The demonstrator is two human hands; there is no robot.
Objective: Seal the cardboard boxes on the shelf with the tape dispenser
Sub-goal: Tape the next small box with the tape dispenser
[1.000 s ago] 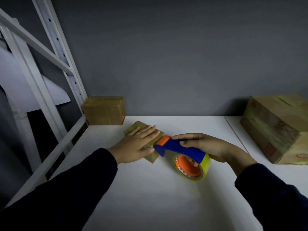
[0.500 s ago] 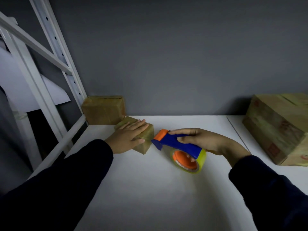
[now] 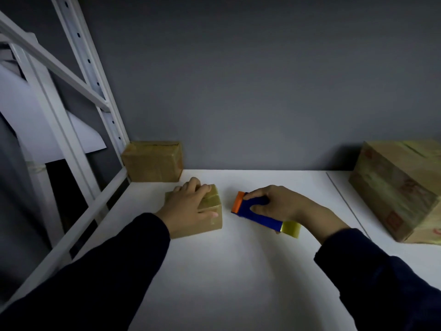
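L hand (image 3: 188, 209) holds box (image 3: 205, 226) (R hand (image 3: 282, 206): dispenser (image 3: 259, 218))

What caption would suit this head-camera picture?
The left hand grips a small cardboard box on the white shelf; the right hand holds the tape dispenser beside it.

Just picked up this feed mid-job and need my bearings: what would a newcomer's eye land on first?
The bright blue and orange tape dispenser stands out at the middle of the white shelf, held in the right-hand grip. Just left of it, and apart from it, the left-hand grip holds a small box. A big box sits at the right edge and another box in the back left corner.
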